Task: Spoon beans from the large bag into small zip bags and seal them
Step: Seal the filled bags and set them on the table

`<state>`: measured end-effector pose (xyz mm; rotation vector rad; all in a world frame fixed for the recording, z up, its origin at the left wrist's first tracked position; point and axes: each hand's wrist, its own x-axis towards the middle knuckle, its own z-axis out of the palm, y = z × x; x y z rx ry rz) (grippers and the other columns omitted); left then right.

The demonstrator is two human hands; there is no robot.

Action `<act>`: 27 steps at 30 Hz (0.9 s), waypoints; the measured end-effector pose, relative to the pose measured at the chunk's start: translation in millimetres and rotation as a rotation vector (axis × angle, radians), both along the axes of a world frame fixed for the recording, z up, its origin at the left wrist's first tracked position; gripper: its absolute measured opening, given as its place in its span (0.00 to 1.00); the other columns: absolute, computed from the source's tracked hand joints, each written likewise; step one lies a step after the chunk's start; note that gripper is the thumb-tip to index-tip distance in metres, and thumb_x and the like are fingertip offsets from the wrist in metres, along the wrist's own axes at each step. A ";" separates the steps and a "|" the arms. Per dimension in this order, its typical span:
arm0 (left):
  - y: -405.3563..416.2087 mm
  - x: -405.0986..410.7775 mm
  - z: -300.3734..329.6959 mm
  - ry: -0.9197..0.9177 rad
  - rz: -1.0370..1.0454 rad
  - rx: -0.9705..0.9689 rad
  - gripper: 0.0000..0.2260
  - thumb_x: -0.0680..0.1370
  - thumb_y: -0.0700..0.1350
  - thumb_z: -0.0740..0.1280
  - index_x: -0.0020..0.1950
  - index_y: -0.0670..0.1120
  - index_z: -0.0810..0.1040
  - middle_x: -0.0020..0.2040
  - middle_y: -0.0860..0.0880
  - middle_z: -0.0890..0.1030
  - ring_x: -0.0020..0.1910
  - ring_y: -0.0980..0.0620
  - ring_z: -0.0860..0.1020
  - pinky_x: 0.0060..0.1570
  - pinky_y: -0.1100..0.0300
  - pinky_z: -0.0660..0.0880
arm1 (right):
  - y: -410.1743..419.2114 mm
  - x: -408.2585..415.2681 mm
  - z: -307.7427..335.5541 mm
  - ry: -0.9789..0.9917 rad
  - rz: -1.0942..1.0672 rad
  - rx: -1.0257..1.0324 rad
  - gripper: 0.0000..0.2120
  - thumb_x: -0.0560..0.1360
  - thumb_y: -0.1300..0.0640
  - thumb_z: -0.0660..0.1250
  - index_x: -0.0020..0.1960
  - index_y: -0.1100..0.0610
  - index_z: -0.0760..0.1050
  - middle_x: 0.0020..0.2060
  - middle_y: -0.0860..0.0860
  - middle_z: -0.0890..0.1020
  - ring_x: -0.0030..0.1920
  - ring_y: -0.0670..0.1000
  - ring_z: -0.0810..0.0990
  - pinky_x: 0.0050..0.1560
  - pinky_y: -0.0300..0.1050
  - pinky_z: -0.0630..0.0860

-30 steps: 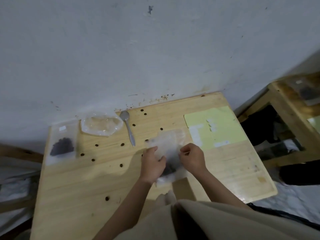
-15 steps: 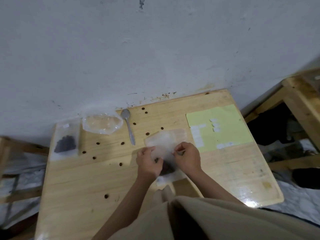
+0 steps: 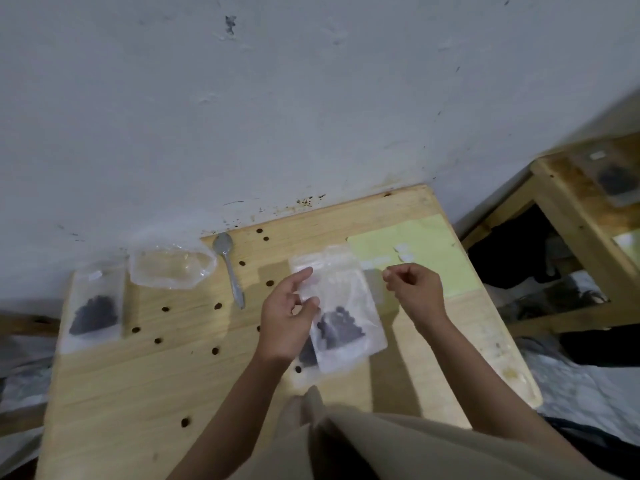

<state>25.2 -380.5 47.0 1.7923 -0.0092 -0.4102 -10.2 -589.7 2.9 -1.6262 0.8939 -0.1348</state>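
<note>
Taking the spoon (image 3: 229, 268) as the marker on the wooden table (image 3: 145, 382): farthest to its left lies a small zip bag (image 3: 92, 306) flat at the table's left edge, a dark heap of beans inside it. Just left of the spoon sits the large clear bag (image 3: 172, 265), crumpled, close to the wall. Loose beans (image 3: 165, 309) dot the wood around and below the spoon's handle.

Right of the spoon, the left hand (image 3: 285, 322) pinches a second zip bag (image 3: 341, 306) by its left edge between thumb and fingers — the bag hangs upright and a little tilted, its beans gathered in the lower half. Whether its top strip is sealed cannot be told.

Farther right, the right hand (image 3: 415, 292) is apart from that bag, fingers curled in, holding nothing visible. Behind it, a pale green sheet (image 3: 433, 244) lies on the table's far right corner.
</note>
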 end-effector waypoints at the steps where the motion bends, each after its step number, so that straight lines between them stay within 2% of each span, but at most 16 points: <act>1: -2.6 2.0 1.3 0.003 -0.012 -0.010 0.21 0.75 0.31 0.66 0.62 0.54 0.76 0.61 0.56 0.78 0.61 0.58 0.76 0.63 0.55 0.72 | -14.1 5.8 -3.7 0.041 -0.029 -0.126 0.04 0.73 0.60 0.70 0.44 0.61 0.80 0.36 0.54 0.81 0.37 0.49 0.79 0.39 0.38 0.72; 2: -5.1 3.4 3.2 0.008 -0.021 -0.019 0.22 0.75 0.31 0.66 0.62 0.54 0.76 0.62 0.56 0.78 0.62 0.58 0.75 0.63 0.55 0.72 | -27.4 11.0 -7.5 0.091 -0.040 -0.244 0.05 0.73 0.59 0.69 0.46 0.61 0.80 0.38 0.53 0.82 0.39 0.51 0.79 0.42 0.39 0.71; 4: -9.0 5.3 6.9 0.001 -0.033 -0.039 0.23 0.75 0.29 0.64 0.61 0.54 0.76 0.62 0.56 0.77 0.61 0.61 0.75 0.60 0.61 0.73 | -48.6 21.0 -19.5 0.176 -0.005 -0.388 0.09 0.74 0.58 0.68 0.52 0.61 0.80 0.43 0.54 0.82 0.44 0.54 0.80 0.44 0.40 0.71; 6: -11.7 6.7 8.9 -0.012 -0.040 -0.036 0.23 0.76 0.29 0.63 0.60 0.56 0.76 0.62 0.56 0.77 0.58 0.62 0.76 0.55 0.65 0.74 | -59.2 30.4 -33.4 0.248 0.070 -0.452 0.11 0.74 0.55 0.67 0.52 0.60 0.80 0.44 0.57 0.83 0.44 0.58 0.80 0.42 0.44 0.72; 8: -12.4 9.6 7.0 -0.021 -0.038 -0.023 0.23 0.76 0.30 0.63 0.59 0.57 0.76 0.62 0.56 0.78 0.54 0.56 0.78 0.52 0.62 0.75 | -60.2 39.4 -40.9 0.313 0.110 -0.498 0.10 0.73 0.52 0.65 0.49 0.56 0.80 0.43 0.58 0.81 0.42 0.59 0.78 0.39 0.45 0.74; 10: -13.1 12.6 6.1 -0.030 -0.031 -0.010 0.23 0.77 0.30 0.63 0.59 0.57 0.76 0.61 0.54 0.78 0.47 0.55 0.78 0.48 0.62 0.76 | -58.3 46.8 -44.2 0.347 0.133 -0.532 0.11 0.72 0.52 0.65 0.50 0.56 0.80 0.44 0.57 0.80 0.42 0.59 0.78 0.40 0.45 0.73; 15: -16.4 16.0 8.6 -0.052 -0.022 0.006 0.19 0.77 0.33 0.65 0.57 0.56 0.76 0.59 0.57 0.79 0.57 0.55 0.77 0.62 0.53 0.73 | -57.4 57.4 -39.4 0.391 0.087 -0.510 0.08 0.73 0.56 0.67 0.49 0.56 0.80 0.47 0.55 0.81 0.46 0.60 0.79 0.45 0.48 0.75; 17: -17.4 16.4 9.0 -0.053 -0.017 0.006 0.18 0.76 0.34 0.66 0.57 0.57 0.77 0.58 0.57 0.79 0.59 0.52 0.77 0.63 0.51 0.72 | -56.1 59.0 -38.0 0.396 0.111 -0.505 0.07 0.73 0.56 0.67 0.48 0.57 0.80 0.46 0.55 0.82 0.46 0.60 0.80 0.46 0.49 0.76; 20: -17.9 16.1 11.3 -0.058 -0.015 -0.004 0.18 0.76 0.33 0.66 0.56 0.56 0.77 0.57 0.58 0.79 0.58 0.58 0.77 0.64 0.52 0.72 | -54.7 56.9 -36.6 0.388 0.127 -0.524 0.06 0.74 0.59 0.66 0.47 0.59 0.79 0.45 0.56 0.82 0.46 0.61 0.79 0.46 0.50 0.74; 22: -17.2 15.7 12.4 -0.046 -0.013 -0.002 0.18 0.76 0.33 0.66 0.56 0.56 0.77 0.57 0.58 0.79 0.58 0.59 0.77 0.64 0.52 0.72 | -54.4 56.2 -36.0 0.372 0.095 -0.513 0.08 0.74 0.59 0.66 0.50 0.61 0.77 0.46 0.57 0.82 0.49 0.60 0.79 0.50 0.51 0.74; 25: -13.9 14.4 13.3 -0.034 -0.008 -0.002 0.18 0.76 0.34 0.66 0.55 0.56 0.77 0.57 0.59 0.79 0.59 0.60 0.76 0.64 0.51 0.72 | -54.1 57.7 -36.2 0.378 0.088 -0.503 0.12 0.74 0.57 0.67 0.56 0.59 0.77 0.50 0.55 0.82 0.51 0.59 0.79 0.53 0.53 0.75; 27: -11.1 13.5 13.9 -0.035 -0.004 -0.005 0.17 0.76 0.34 0.66 0.56 0.56 0.77 0.57 0.59 0.79 0.58 0.59 0.77 0.64 0.51 0.72 | -54.2 59.7 -35.8 0.400 0.100 -0.509 0.09 0.74 0.58 0.66 0.53 0.57 0.79 0.49 0.55 0.82 0.50 0.59 0.79 0.52 0.52 0.75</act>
